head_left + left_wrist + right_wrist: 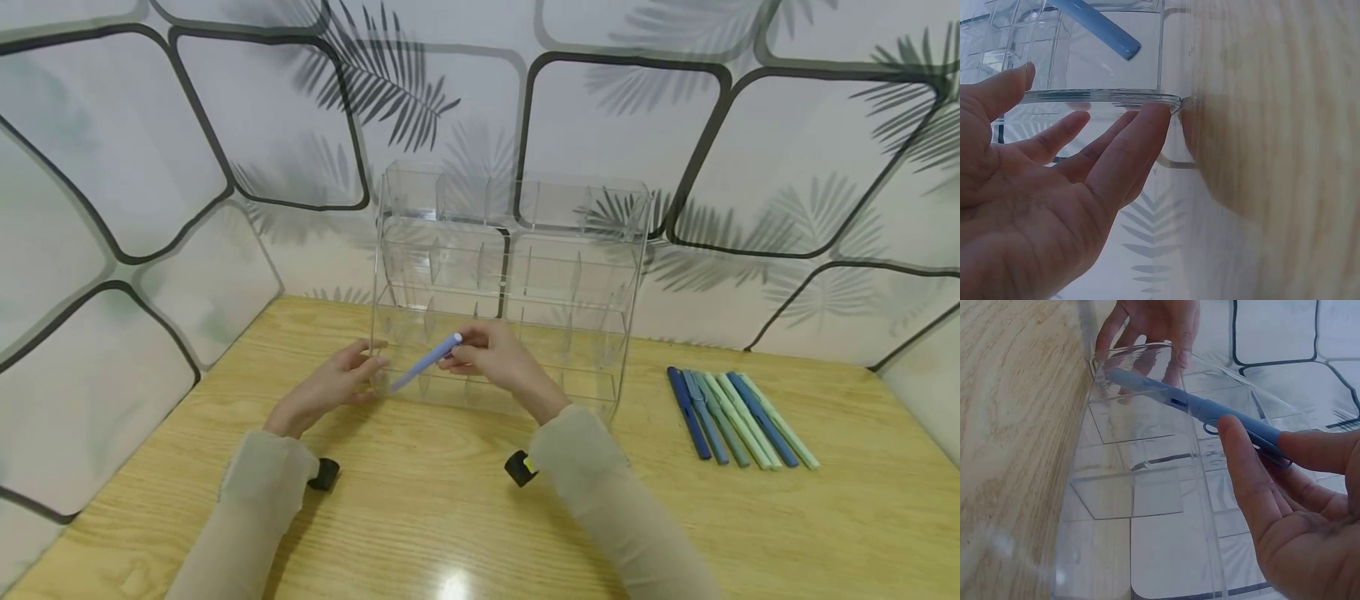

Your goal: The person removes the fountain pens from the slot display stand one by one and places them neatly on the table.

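Note:
My right hand (487,354) pinches a light blue capped pen (426,363) by its clip end, thumb and fingers on the cap. The pen tilts, its far end pointing down and left at the bottom-left compartment of a clear acrylic rack (517,304); whether that end is inside the compartment I cannot tell. At the rack's lower left side, my left hand (333,383) holds the side panel. In the left wrist view, that panel runs between the thumb and the outstretched fingers (1125,156). The right wrist view shows the pen's clip (1266,450) beside my fingertips.
Several blue and green pens (738,421) lie side by side on the wooden table (420,500), right of the rack. The patterned wall (615,125) stands close behind the rack, and another wall panel (97,400) borders the table at left.

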`<state>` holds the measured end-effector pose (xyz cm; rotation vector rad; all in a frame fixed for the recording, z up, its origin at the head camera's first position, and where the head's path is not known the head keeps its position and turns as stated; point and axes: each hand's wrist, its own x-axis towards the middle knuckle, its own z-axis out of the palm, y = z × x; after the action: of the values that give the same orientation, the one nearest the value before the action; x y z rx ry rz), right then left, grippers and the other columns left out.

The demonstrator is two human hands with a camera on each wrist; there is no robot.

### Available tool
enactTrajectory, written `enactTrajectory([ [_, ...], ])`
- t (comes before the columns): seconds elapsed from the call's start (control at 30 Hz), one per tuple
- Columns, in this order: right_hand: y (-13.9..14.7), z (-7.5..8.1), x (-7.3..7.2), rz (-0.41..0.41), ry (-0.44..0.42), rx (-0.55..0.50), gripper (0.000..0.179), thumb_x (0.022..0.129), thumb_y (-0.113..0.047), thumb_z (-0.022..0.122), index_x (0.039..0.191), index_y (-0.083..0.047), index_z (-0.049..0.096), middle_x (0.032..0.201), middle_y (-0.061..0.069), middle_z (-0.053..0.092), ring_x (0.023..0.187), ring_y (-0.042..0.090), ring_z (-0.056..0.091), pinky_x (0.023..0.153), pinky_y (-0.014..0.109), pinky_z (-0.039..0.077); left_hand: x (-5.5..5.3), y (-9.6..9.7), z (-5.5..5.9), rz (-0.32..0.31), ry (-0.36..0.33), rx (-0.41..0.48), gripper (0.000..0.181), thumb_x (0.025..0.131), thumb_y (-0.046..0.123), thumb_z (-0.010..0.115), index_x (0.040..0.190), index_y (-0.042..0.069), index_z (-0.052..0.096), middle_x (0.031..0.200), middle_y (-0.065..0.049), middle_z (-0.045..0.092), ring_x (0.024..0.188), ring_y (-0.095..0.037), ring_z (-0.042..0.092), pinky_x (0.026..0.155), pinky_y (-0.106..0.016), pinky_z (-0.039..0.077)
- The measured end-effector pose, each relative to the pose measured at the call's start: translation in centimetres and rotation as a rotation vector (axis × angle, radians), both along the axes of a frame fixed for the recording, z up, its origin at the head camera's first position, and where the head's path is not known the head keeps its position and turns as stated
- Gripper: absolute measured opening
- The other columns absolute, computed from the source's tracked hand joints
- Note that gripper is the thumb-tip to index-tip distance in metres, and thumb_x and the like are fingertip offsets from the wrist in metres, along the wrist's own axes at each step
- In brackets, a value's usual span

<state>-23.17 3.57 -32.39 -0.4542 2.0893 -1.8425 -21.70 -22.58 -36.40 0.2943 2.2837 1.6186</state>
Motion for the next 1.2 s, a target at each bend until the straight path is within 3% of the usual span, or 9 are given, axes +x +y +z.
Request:
enactTrajectory([
  [0.33,2.4,0.6,0.3,-0.041,0.057,-0.059,0.017,0.103,0.007,0.051,0.117,0.013,0.059,0.111,0.028,0.068,0.102,0.031,0.072,0.094,0.044,0.056,0.0,0.3,0.0,0.000,0.013,-0.015,0.060,0.112,0.029,0.042,0.156,-0.005,0.021,0.151,-0.035,0.032,0.130,-0.042,0.042,0.109,-0.057,0.041],
  [0.57,5.0,1.2,0.6,-0.038,0.076,-0.116,0.020,0.104,0.007,0.050,0.121,0.015,0.057,0.116,0.030,0.067,0.101,0.025,0.072,0.093,0.039,0.057,0.0,0.2,0.0,-0.009,0.014,-0.022,0.059,0.112,0.029,0.041,0.157,-0.005,0.021,0.135,-0.029,0.042,0.133,-0.044,0.039,0.109,-0.058,0.040],
  [0.77,7.4,1.8,1.0,-0.036,0.084,-0.158,0.018,0.104,0.006,0.050,0.120,0.012,0.056,0.118,0.027,0.066,0.100,0.023,0.072,0.096,0.042,0.055,0.1,0.3,0.1,-0.017,0.017,-0.023,0.058,0.112,0.030,0.040,0.156,-0.004,0.022,0.141,-0.032,0.036,0.135,-0.047,0.036,0.110,-0.059,0.038],
  [1.03,10.5,2.6,1.5,-0.104,0.084,-0.189,0.018,0.106,0.003,0.048,0.121,0.011,0.053,0.116,0.021,0.065,0.100,0.019,0.072,0.098,0.040,0.054,0.1,0.1,0.0,-0.013,0.002,-0.018,0.057,0.113,0.030,0.038,0.154,-0.005,0.021,0.152,-0.036,0.023,0.140,-0.052,0.027,0.110,-0.055,0.039],
  [1.2,12.7,3.2,2.3,-0.127,0.070,-0.252,0.010,0.106,0.001,0.050,0.114,0.006,0.054,0.110,0.014,0.068,0.101,0.019,0.072,0.097,0.037,0.054,0.0,0.1,-0.1,-0.013,-0.001,-0.005,0.057,0.112,0.029,0.039,0.155,-0.006,0.021,0.131,-0.027,0.039,0.131,-0.042,0.037,0.109,-0.052,0.043],
])
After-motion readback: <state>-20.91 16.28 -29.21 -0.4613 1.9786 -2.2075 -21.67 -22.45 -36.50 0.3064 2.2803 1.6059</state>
